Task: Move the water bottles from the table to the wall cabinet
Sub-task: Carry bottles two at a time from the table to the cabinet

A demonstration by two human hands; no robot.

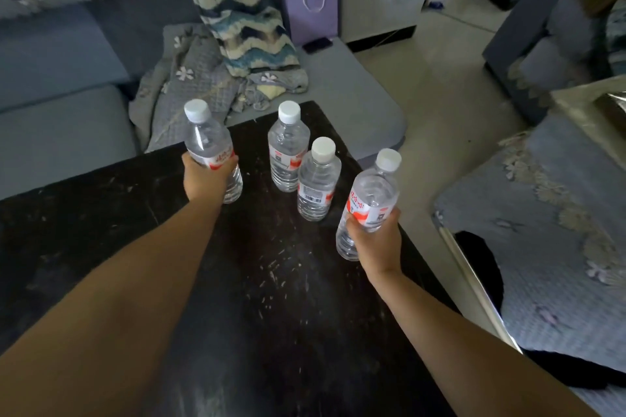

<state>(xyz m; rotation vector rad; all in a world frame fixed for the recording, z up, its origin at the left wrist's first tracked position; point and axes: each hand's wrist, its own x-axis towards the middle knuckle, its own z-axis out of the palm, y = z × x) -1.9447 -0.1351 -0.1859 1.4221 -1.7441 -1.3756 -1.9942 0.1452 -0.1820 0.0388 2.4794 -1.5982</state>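
Several clear water bottles with white caps and red-and-white labels are over a dark scratched table (264, 298). My left hand (203, 179) grips the leftmost bottle (206, 139) around its label. My right hand (374, 240) is wrapped around the rightmost bottle (372, 196), which tilts slightly near the table's right edge. Two more bottles stand upright between them: one at the back (288, 145) and one in front of it (318, 179). No wall cabinet is in view.
A grey sofa (57, 132) with a crumpled blanket (189, 85) lies beyond the table. A purple paper bag (310, 7) stands on the sofa's chaise. Another covered seat (559, 230) is on the right, with tiled floor (440, 85) between.
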